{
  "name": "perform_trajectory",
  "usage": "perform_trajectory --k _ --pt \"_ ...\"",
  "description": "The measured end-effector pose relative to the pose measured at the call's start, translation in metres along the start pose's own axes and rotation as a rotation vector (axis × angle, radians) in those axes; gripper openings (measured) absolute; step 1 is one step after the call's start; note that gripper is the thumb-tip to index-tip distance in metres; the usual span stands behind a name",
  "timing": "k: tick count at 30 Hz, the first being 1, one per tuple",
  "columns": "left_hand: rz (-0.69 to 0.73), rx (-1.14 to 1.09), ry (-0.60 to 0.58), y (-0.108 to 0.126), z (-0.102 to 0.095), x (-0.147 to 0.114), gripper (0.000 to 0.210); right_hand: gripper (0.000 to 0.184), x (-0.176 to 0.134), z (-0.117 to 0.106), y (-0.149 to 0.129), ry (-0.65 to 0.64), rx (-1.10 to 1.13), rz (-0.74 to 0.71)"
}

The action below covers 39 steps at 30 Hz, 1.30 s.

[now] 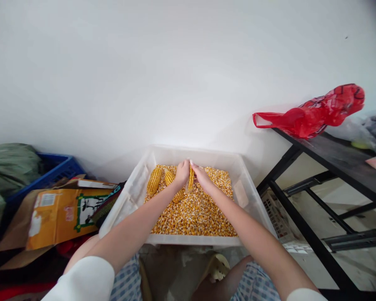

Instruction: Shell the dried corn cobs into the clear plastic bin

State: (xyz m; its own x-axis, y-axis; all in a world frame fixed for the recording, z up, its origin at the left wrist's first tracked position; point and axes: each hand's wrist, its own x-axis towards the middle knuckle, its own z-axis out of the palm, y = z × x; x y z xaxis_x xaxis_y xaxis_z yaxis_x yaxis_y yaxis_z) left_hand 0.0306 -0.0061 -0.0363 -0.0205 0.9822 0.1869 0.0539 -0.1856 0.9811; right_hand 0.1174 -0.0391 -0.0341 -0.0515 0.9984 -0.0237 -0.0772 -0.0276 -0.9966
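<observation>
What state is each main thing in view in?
Held cob: bearing kernels
Left hand: gripping the held cob
Right hand: gripping it too
Other cobs: lying down, kernels on
Plastic bin: open-topped, part-filled
Loose kernels: heaped inside
Cardboard box: flaps open
Red bag: crumpled

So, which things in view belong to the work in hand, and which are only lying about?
In the work: left hand, right hand, corn cob between them, other cobs, loose kernels, plastic bin.
Apparently just lying about: red bag, orange cardboard, blue crate.
</observation>
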Motion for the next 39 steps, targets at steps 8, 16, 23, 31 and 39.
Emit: perform_trajectory --k 8,16,23,31,39 --pt "0.259 0.273 -0.032 -0.001 -0.006 -0.007 0.04 0.049 -0.007 -0.001 -0.005 0.031 0.072 0.115" --pt "0.283 0.174 -0.039 0.004 0.002 -0.009 0.033 0.056 -0.006 0.001 -0.01 0.044 -0.008 -0.019" --pt "0.213 0.055 0.031 0.004 0.003 -0.008 0.028 0.061 -0.004 0.006 0.0 0.118 -0.186 -0.285" --pt "0.206 0.038 0.046 0.011 0.001 -0.008 0.026 0.059 -0.008 0.006 -0.006 0.128 -0.236 -0.344" --pt "0.158 -0.006 0.06 0.006 0.006 -0.008 0.025 0.06 -0.005 0.003 0.002 0.314 -0.198 -0.193"
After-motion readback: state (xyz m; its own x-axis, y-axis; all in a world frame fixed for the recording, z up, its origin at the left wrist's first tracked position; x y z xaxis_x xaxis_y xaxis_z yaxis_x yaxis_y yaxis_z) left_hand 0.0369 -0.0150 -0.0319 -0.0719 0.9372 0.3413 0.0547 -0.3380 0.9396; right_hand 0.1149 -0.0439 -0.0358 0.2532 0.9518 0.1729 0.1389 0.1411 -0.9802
